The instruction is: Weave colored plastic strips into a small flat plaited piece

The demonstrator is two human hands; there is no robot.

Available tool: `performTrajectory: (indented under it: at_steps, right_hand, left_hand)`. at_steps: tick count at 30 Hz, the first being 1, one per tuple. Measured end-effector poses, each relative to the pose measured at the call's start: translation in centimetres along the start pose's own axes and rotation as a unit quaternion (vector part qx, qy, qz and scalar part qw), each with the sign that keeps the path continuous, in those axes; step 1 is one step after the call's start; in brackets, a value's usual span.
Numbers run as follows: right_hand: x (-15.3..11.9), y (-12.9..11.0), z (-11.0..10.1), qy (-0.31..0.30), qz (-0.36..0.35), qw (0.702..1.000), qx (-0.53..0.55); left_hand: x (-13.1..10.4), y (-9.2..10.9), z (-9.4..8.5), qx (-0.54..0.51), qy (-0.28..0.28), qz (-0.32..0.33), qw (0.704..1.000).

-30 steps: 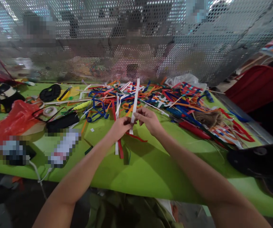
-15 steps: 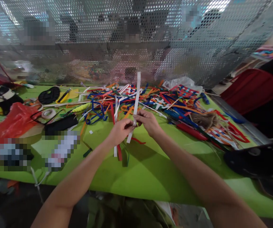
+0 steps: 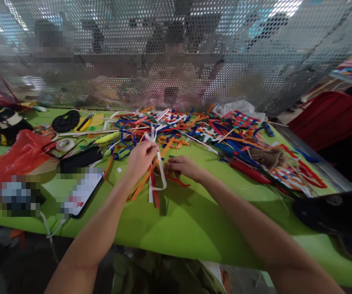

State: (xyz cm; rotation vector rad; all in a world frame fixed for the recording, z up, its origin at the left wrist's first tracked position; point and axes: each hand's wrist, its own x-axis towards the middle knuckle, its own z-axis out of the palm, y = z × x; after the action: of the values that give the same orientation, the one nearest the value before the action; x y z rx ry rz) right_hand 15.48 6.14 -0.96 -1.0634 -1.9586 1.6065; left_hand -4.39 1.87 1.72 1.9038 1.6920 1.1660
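Observation:
My left hand (image 3: 142,158) is closed on a white strip (image 3: 161,169), which hangs down from the fingers and bends near its lower end. To the right, my right hand (image 3: 183,166) is held low over the green table, its fingers together; whether anything thin is between them is too small to tell. An orange strip (image 3: 145,179) slants beneath the white one, beside a red strip (image 3: 155,196) lying on the table. Behind both hands spreads a tangled pile of coloured strips (image 3: 127,141) with woven pieces (image 3: 206,132) in it.
At the left lie a phone (image 3: 85,192), a black case (image 3: 80,160), a tape roll (image 3: 65,144) and a red plastic bag (image 3: 23,153). A bundle of brown fibre (image 3: 267,157) lies right. A perforated metal screen (image 3: 117,77) stands behind the green table (image 3: 194,228).
My hands have moved apart, the left one going left with the white strip. That strip stood upright between both hands before and now hangs down. The orange strip now shows below it.

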Motion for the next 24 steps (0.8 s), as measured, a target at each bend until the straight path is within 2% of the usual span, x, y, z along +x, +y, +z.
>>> performTrajectory:
  at_steps: [1,3,5,6,11,14,16,18,22,24]
  right_hand:
    - [0.1,0.2,-0.4,0.03,-0.009,0.999,-0.036]
    - [0.4,0.7,-1.4,0.137,-0.046,0.979,-0.142]
    - [0.7,1.0,-2.5,0.225,-0.074,0.933,-0.272]
    - [0.8,1.1,-3.0,0.244,-0.076,0.908,-0.331]
    - [1.6,1.3,-3.6,0.205,-0.042,0.829,-0.518]
    - [1.5,1.4,-3.7,0.209,-0.039,0.806,-0.552]
    - [1.2,1.2,-4.2,0.209,-0.054,0.816,-0.537]
    - [0.8,1.0,-5.2,0.209,-0.082,0.844,-0.487]
    - [-0.1,0.1,-7.3,0.262,-0.105,0.912,-0.298]
    - [-0.7,-0.5,-8.0,0.285,-0.106,0.936,-0.179]
  left_hand:
    - [0.0,-0.1,0.1,0.009,-0.003,0.007,1.0]
    - [-0.1,-0.2,0.5,0.03,-0.024,0.02,0.999]
    - [-0.3,-0.3,1.0,0.047,-0.06,0.028,0.997]
    - [-0.3,-0.3,1.2,0.052,-0.079,0.029,0.995]
    - [-0.4,-0.8,1.9,0.092,-0.147,0.025,0.984]
    - [-0.3,-1.4,2.0,0.099,-0.16,0.019,0.982]
    - [-0.2,-1.7,2.1,0.095,-0.154,0.015,0.983]
    - [-0.2,-1.9,2.2,0.1,-0.152,0.015,0.983]
    - [-0.3,-2.0,2.2,0.107,-0.164,0.015,0.981]
    - [-0.3,-1.9,2.2,0.103,-0.163,0.016,0.981]
